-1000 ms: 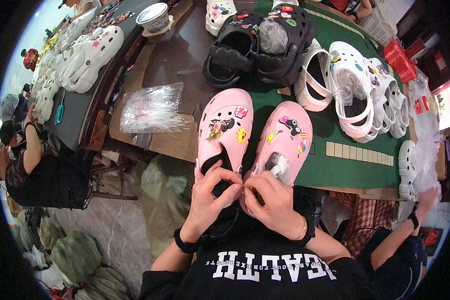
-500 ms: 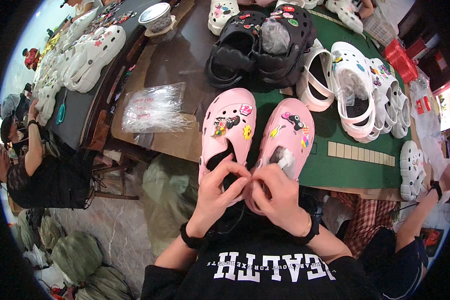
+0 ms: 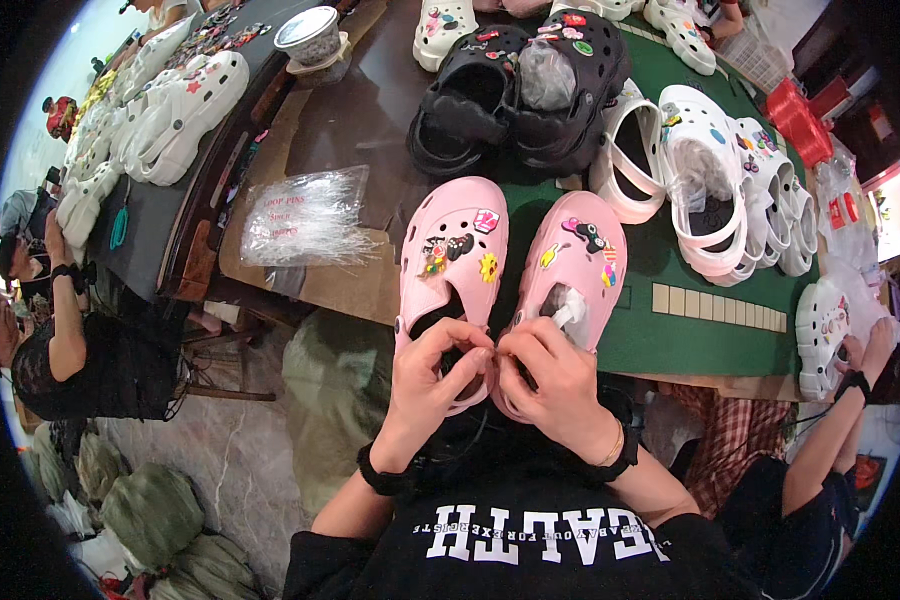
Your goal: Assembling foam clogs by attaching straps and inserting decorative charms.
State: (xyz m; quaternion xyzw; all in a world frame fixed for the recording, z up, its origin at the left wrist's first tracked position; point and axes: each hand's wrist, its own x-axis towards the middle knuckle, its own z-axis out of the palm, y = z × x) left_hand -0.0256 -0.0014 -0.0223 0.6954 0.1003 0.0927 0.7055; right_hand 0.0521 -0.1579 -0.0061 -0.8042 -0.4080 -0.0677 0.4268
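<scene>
Place: a small shoe-decorating workshop or stall.
Stock: white clogs (image 3: 715, 175), black clogs (image 3: 515, 90) and pink clogs (image 3: 500, 270) crowd the green-topped table (image 3: 710, 330).
Supplies: bag of plastic pins (image 3: 305, 215) near the table's left edge.
Storage: stuffed green sacks (image 3: 150, 510) on the floor.

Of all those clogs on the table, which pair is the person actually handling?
The pink pair at the near table edge. Both hands, left hand and right hand, meet at its heels. The black pair and the white clogs lie untouched farther back.

Smooth matt pink foam-plastic clogs (image 3: 500, 270) lie on a green felt mat (image 3: 710, 340).
</scene>
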